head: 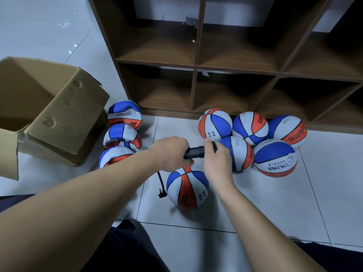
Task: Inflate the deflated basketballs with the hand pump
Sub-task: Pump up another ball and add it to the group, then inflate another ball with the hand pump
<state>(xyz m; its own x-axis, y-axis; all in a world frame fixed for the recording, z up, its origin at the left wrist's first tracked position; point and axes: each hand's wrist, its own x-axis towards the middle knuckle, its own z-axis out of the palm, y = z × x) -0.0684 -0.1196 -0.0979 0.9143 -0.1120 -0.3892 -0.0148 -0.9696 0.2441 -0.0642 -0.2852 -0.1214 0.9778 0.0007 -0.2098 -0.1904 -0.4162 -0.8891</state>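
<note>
**Cam setup: single head view**

One wide-angle cam, head-worn, looks fwd + steeply down at tiled floor (255,203). Close range: forearms fill lower frame. Top of frame reaches wooden shelf unit (196,65) ahead. Edges show lens distortion. No 2nd view, so no overlap.
</note>
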